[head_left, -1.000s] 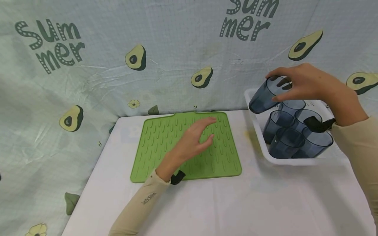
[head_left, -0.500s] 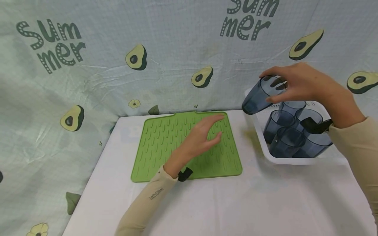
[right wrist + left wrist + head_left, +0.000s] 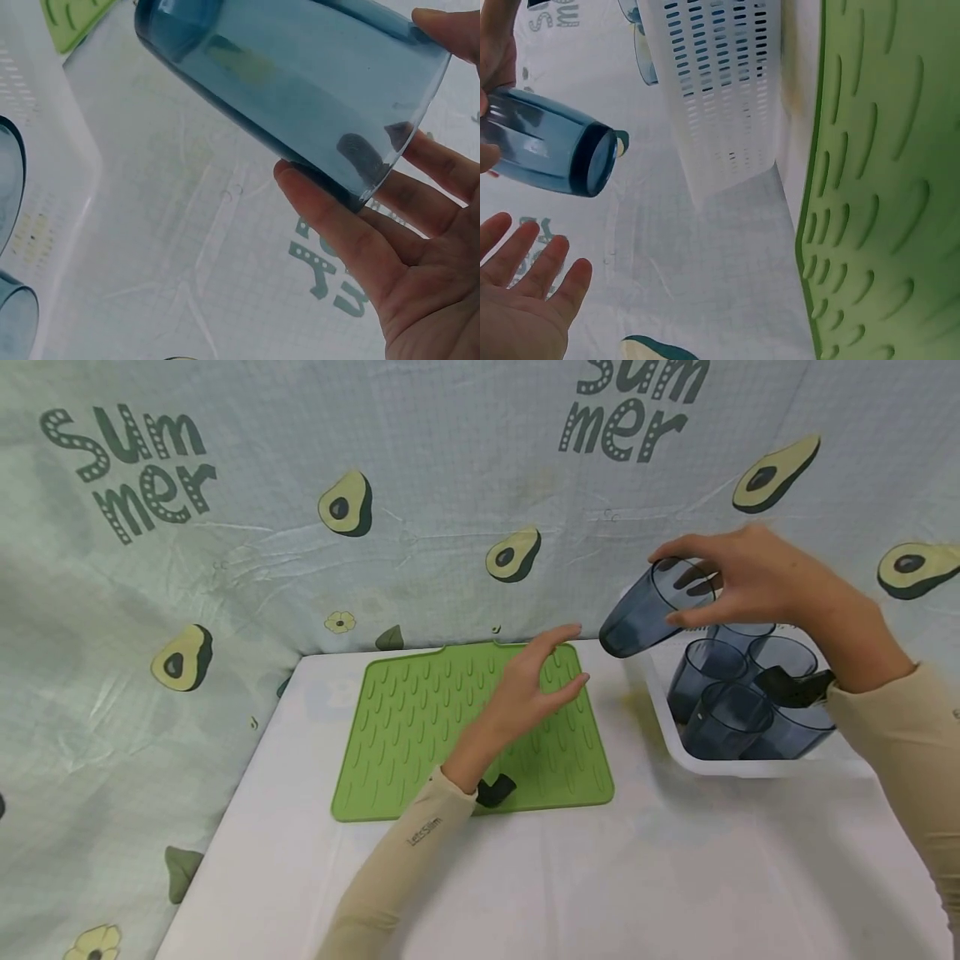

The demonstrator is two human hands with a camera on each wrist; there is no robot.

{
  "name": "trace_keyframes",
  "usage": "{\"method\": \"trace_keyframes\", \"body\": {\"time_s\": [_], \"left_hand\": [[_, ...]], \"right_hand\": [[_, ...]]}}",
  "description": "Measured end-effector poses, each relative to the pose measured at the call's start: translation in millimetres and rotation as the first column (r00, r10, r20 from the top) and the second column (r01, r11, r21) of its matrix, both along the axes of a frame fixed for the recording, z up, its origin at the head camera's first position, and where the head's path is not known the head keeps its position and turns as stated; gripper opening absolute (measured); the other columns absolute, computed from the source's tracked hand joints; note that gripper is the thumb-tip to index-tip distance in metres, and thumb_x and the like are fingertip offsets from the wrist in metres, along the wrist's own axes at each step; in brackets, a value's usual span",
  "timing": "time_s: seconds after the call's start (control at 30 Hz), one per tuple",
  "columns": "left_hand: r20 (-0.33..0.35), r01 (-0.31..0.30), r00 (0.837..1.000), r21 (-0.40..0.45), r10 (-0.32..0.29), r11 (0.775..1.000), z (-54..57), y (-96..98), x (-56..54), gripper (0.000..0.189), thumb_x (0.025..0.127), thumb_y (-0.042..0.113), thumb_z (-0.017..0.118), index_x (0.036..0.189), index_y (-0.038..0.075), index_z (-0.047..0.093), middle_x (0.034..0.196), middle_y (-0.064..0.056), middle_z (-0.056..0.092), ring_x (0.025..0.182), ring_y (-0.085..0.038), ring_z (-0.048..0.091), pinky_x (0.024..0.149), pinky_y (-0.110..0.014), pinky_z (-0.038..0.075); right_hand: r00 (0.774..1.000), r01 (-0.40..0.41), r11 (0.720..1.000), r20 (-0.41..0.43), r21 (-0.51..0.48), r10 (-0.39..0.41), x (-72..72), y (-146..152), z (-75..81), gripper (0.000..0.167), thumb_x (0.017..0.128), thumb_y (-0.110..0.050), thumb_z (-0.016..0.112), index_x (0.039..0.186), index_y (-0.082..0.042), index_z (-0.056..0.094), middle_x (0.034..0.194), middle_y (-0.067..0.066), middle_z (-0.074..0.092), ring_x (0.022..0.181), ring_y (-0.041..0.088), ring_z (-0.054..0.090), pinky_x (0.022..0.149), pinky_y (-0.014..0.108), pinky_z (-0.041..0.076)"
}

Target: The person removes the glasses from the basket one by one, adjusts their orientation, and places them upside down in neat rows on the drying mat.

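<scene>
The right hand point(image 3: 772, 577), fingers holding a tilted blue tumbler point(image 3: 636, 614) by its rim, had moved it leftward off the white basket point(image 3: 723, 768) — removal seemingly done — nearer the left hand's point(image 3: 519, 695) wide, empty fingers.

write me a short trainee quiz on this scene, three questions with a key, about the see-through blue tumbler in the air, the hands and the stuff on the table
1. Which hand grips the raised see-through blue tumbler near its rim?
2. True or false: that tumbler is being held upright.
3. Fill the gap: in the head view, the green rectangular ridged mat lies to the ___ of the white perforated plastic basket.

Key
1. The right hand.
2. False; it is tilted, its base pointing down toward the open left hand.
3. Left.
</scene>
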State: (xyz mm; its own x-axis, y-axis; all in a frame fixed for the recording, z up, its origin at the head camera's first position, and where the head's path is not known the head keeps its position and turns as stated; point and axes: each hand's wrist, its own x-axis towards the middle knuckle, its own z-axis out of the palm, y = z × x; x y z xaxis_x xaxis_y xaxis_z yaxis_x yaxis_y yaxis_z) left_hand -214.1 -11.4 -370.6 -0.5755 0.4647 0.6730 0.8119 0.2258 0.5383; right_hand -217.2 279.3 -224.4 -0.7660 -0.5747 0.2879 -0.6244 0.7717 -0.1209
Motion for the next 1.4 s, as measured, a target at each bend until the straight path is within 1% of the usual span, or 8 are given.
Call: {"method": "trace_keyframes", "body": {"time_s": [0.23, 0.67, 0.8, 0.9, 1.07, 1.13, 1.27, 1.4], "left_hand": [[0.137, -0.006, 0.991, 0.062, -0.003, 0.998, -3.1, 13.0, -7.8, 0.062, 0.093, 0.011, 0.075, 0.148, 0.005, 0.048, 0.15, -0.011, 0.05, 0.136, -0.018, 0.05, 0.111, -0.028, 0.044], [0.201, 0.035, 0.976, 0.225, -0.082, 0.974, -9.0, 33.3, -21.2, 0.067, 0.084, 0.003, 0.083, 0.143, 0.001, 0.052, 0.15, -0.013, 0.05, 0.137, -0.021, 0.05, 0.11, -0.031, 0.047], [0.277, 0.097, 0.944, 0.293, -0.182, 0.951, -8.6, 39.4, -23.4, 0.067, 0.083, -0.003, 0.082, 0.142, 0.002, 0.05, 0.155, -0.015, 0.045, 0.139, -0.023, 0.049, 0.11, -0.035, 0.047], [0.34, 0.157, 0.901, 0.322, -0.269, 0.933, -7.6, 44.4, -23.5, 0.075, 0.083, -0.008, 0.08, 0.145, 0.006, 0.04, 0.158, -0.014, 0.039, 0.14, -0.022, 0.046, 0.111, -0.033, 0.046], [0.374, 0.228, 0.843, 0.402, -0.386, 0.887, -10.6, 51.5, -24.2, 0.079, 0.085, -0.016, 0.072, 0.143, 0.006, 0.024, 0.151, -0.021, 0.036, 0.135, -0.028, 0.048, 0.108, -0.034, 0.048], [0.357, 0.244, 0.834, 0.445, -0.421, 0.861, -12.5, 54.1, -25.5, 0.075, 0.086, -0.02, 0.068, 0.14, 0.003, 0.022, 0.147, -0.025, 0.037, 0.131, -0.033, 0.05, 0.105, -0.037, 0.05], [0.332, 0.251, 0.82, 0.524, -0.467, 0.814, -13.7, 55.9, -26.7, 0.065, 0.088, -0.024, 0.062, 0.136, -0.002, 0.024, 0.143, -0.027, 0.038, 0.126, -0.033, 0.052, 0.101, -0.036, 0.052], [0.345, 0.226, 0.815, 0.55, -0.465, 0.804, -12.4, 54.4, -23.6, 0.064, 0.085, -0.026, 0.063, 0.133, -0.003, 0.028, 0.138, -0.02, 0.042, 0.123, -0.027, 0.054, 0.097, -0.033, 0.053]], "right_hand": [[0.999, -0.045, 0.996, -0.014, -0.074, 0.045, -0.5, -0.9, -4.0, 0.077, 0.07, -0.026, 0.091, 0.139, -0.011, 0.059, 0.11, 0.022, 0.073, 0.09, 0.044, 0.073, 0.074, 0.061, 0.06], [0.997, -0.075, 0.987, -0.034, -0.144, 0.071, 1.2, 1.7, -6.0, 0.077, 0.069, -0.02, 0.092, 0.138, -0.009, 0.061, 0.103, 0.021, 0.073, 0.087, 0.046, 0.073, 0.073, 0.061, 0.06], [0.997, -0.07, 0.984, -0.033, -0.165, 0.066, 1.0, 1.6, -5.1, 0.078, 0.068, -0.018, 0.093, 0.138, -0.009, 0.061, 0.103, 0.02, 0.074, 0.087, 0.044, 0.074, 0.072, 0.059, 0.06], [0.998, -0.057, 0.984, -0.036, -0.171, 0.051, 2.0, 1.6, -3.8, 0.078, 0.067, -0.017, 0.093, 0.138, -0.009, 0.062, 0.103, 0.02, 0.074, 0.086, 0.042, 0.075, 0.071, 0.053, 0.062], [0.999, -0.043, 0.977, -0.008, -0.209, 0.043, 2.7, -0.2, -3.1, 0.077, 0.067, -0.015, 0.094, 0.137, -0.009, 0.063, 0.104, 0.022, 0.074, 0.087, 0.044, 0.074, 0.07, 0.006, 0.053], [0.999, -0.042, 0.972, 0.006, -0.229, 0.045, 3.2, -0.3, -3.7, 0.076, 0.068, -0.014, 0.093, 0.137, -0.01, 0.063, 0.106, 0.023, 0.074, 0.088, 0.044, 0.074, 0.07, -0.004, 0.04], [0.998, -0.049, 0.965, 0.016, -0.259, 0.055, 3.8, 0.8, -5.6, 0.076, 0.069, -0.012, 0.093, 0.139, -0.011, 0.062, 0.108, 0.022, 0.074, 0.089, 0.041, 0.074, 0.072, -0.003, 0.042], [0.996, -0.078, 0.959, 0.019, -0.274, 0.086, 2.9, 2.6, -9.0, 0.075, 0.072, -0.008, 0.091, 0.141, -0.012, 0.061, 0.111, 0.02, 0.074, 0.092, 0.034, 0.075, 0.075, 0.0, 0.047]]}}
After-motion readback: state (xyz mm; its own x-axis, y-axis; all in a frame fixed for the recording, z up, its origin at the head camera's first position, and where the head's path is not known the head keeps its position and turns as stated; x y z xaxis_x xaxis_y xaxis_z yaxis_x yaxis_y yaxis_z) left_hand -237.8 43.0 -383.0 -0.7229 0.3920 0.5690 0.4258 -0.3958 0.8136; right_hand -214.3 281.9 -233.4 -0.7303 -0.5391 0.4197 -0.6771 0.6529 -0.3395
